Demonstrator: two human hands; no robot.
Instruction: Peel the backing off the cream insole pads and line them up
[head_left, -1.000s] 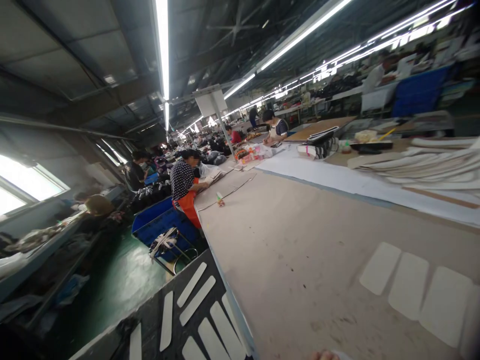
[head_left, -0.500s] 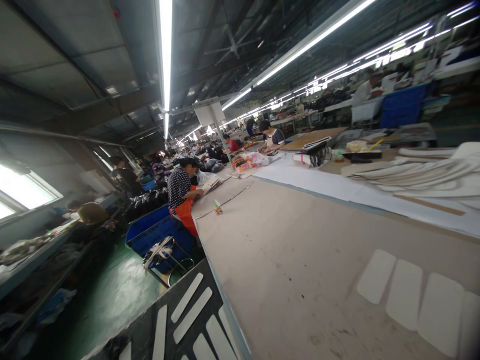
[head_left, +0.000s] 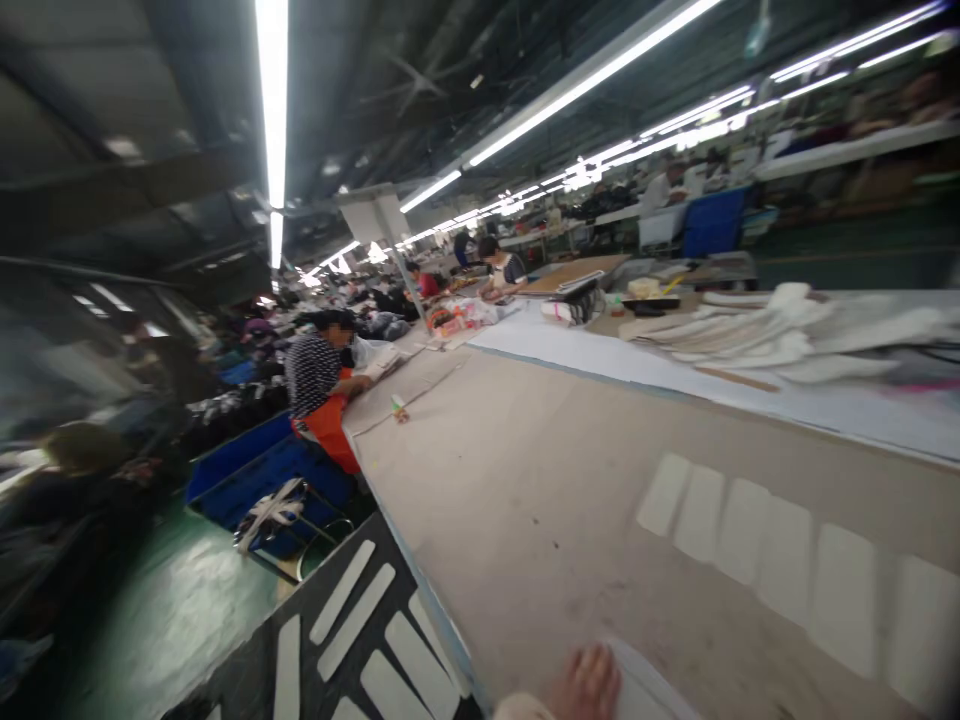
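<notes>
At the bottom edge, my left hand (head_left: pixel 589 685) has its fingers bunched together at the left edge of a white piece with a rounded end (head_left: pixel 649 690). The hand is blurred and partly cut off by the frame, but it appears to grip the piece. Both are over the beige tabletop (head_left: pixel 487 480). To the right, several flat off-white strips (head_left: pixel 784 560) lie side by side in a row. On a dark board (head_left: pixel 262 650) at the lower left lie more off-white strips (head_left: pixel 356 620). My right hand is out of view.
A small glue bottle (head_left: pixel 399 408) stands farther up the table. A co-worker in an orange apron (head_left: pixel 330 425) works at its left edge, beside a blue bin (head_left: pixel 240 465) and a stool (head_left: pixel 281 520). White padded pieces (head_left: pixel 795 325) are heaped at the right.
My view has swung to the right, so the scene sits farther left and more strips of the row show. My left hand and the white piece have come in at the bottom.
</notes>
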